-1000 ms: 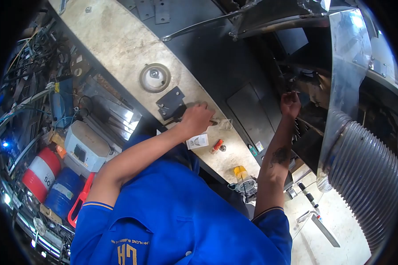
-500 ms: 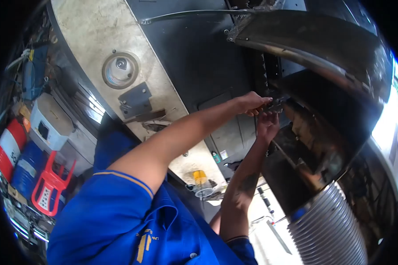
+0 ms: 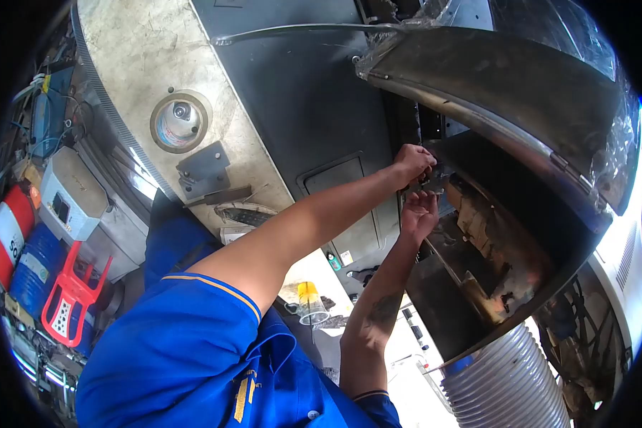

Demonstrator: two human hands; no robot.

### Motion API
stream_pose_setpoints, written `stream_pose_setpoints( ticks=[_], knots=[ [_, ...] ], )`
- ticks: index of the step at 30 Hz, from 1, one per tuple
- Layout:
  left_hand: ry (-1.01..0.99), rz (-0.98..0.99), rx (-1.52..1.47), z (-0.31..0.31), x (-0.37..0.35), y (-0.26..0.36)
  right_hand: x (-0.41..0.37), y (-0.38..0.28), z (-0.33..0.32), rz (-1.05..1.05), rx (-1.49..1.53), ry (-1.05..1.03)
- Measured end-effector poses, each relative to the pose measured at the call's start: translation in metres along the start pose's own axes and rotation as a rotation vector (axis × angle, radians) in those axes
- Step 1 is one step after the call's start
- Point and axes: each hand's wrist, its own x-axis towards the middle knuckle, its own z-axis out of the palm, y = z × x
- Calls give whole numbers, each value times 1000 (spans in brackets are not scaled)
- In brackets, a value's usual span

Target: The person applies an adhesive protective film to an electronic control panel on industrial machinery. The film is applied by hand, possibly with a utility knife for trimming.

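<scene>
Both hands out at the left edge of an open dark metal box (image 3: 446, 307), arms stretched well past the worktop (image 3: 135, 36). Left hand (image 3: 414, 165) on the far side: fingers bent inward by a small metal fitting (image 3: 441, 171); cannot tell if its grip is closed on it. Right hand (image 3: 419, 214) just nearer, half curled, fingertips raised toward the same spot; contact or hold cannot be told.

Curved cover (image 3: 499, 78) overhangs the far side of the box, clear film (image 3: 624, 153) loose at its right end. Ribbed hose (image 3: 506, 385) at the near end. On the worktop, left: round bowl (image 3: 180, 123), dark plate (image 3: 205, 171).

Risks, my judgement: a loose pinch at this reach could let a small part drop into the box, hard to recover from the shadow. Knuckles could scrape metal edges if fingers slip. Loose film could snag a hand raised toward the cover.
</scene>
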Motion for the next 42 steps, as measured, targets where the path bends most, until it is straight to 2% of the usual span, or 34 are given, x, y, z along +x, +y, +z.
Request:
stream_pose_setpoints(
  ticks=[5,7,10,16,20,22,25,27,29,31,32,34,35,37,40,42],
  knots=[
    [37,74,117,1,8,-1,0,1,0,16,-24,14],
    [106,130,246,2,12,-2,5,1,-3,-58,-38,50],
    [135,157,305,2,14,1,12,-2,-11,-37,-12,-14],
    [185,180,415,4,13,5,21,-2,-18,-59,2,36],
    [198,185,442,5,16,0,26,-5,-20,-83,-50,57],
    [289,224,411,6,18,-3,33,-5,-22,-105,-101,81],
    [265,169,460,-1,18,-1,37,-5,-25,-74,-158,153],
    [273,172,452,-6,15,-3,37,-1,-29,-47,-132,113],
    [267,169,459,-14,12,-14,21,5,-21,-32,-96,84],
    [247,210,321,-30,5,-26,-7,18,-3,-44,-123,138],
    [236,205,340,-37,-16,-19,-22,26,3,-82,-170,101],
    [182,15,79,-54,-67,1,-58,43,25,-133,-177,137],
    [175,12,112,-64,-93,7,-81,50,39,-172,-205,167],
    [100,-10,-93,-83,-147,19,-134,64,66,-215,-162,154],
    [87,-16,-23,-93,-236,48,-213,78,107,-355,-185,45],
    [10,148,-124,-96,-292,62,-264,83,133,-403,-128,30]
  ],
)
